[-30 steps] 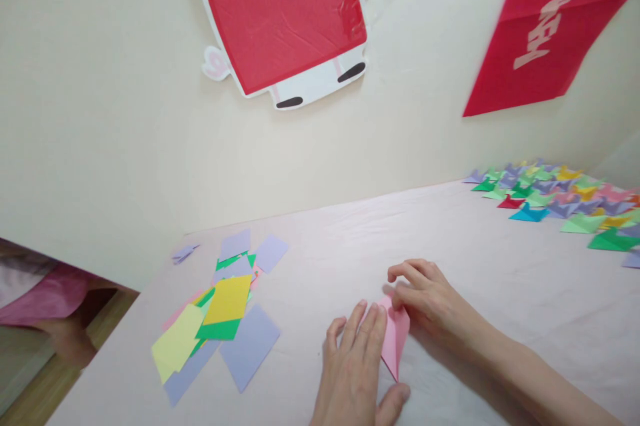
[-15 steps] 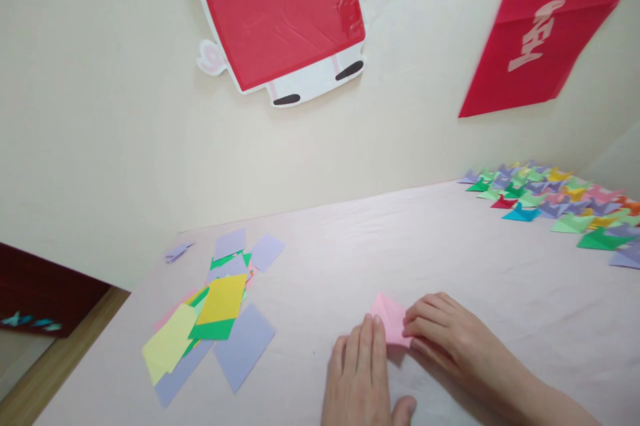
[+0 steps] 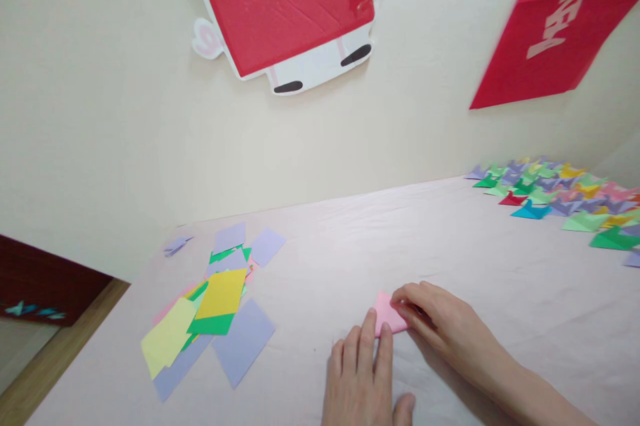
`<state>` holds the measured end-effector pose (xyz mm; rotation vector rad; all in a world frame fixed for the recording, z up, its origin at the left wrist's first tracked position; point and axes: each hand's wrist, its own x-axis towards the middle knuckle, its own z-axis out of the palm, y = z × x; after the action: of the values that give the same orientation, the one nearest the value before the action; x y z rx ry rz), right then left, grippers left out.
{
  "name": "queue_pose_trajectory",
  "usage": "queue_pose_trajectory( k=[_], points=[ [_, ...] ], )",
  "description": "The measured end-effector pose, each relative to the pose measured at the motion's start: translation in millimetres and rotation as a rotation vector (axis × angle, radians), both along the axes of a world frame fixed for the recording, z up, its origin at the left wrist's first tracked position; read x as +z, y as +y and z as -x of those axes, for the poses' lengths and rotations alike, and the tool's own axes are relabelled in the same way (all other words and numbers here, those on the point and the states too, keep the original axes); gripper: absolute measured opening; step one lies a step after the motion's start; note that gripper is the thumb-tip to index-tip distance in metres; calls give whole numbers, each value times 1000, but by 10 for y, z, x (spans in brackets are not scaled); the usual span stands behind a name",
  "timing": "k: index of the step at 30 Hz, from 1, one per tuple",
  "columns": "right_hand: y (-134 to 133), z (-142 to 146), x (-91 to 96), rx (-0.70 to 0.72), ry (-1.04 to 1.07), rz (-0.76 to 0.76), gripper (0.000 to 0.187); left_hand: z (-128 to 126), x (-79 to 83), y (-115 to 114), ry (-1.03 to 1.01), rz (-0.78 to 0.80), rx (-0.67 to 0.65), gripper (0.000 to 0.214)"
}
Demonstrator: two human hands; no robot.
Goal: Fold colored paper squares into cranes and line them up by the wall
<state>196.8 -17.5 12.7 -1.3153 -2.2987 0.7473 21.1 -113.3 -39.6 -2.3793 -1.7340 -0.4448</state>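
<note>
I see a table under a pale pink cloth (image 3: 450, 246) against a cream wall. Far right: a spread of folded paper pieces (image 3: 560, 196), many colours, apparently finished. Left: loose flat sheets (image 3: 215, 309), unfolded, so by my reading plenty is left. Left hand (image 3: 363, 379) lies open and flat, fingertips pressing the near edge of the pink paper (image 3: 387, 316). Right hand (image 3: 445, 329) curls its fingers over that paper's right side; I cannot tell whether it pinches. The pink paper lies on the cloth between both hands, part-folded.

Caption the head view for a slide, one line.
Left hand and right hand press a folded pink paper on the table; loose coloured sheets left, folded pieces far right.
</note>
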Motion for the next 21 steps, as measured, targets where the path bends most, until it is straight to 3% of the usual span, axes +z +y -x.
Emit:
queue_pose_trajectory(
  k=[21],
  points=[
    [21, 39, -80, -2, -58, -57, 19, -14, 268, 82, -44, 76, -14, 61]
  ],
)
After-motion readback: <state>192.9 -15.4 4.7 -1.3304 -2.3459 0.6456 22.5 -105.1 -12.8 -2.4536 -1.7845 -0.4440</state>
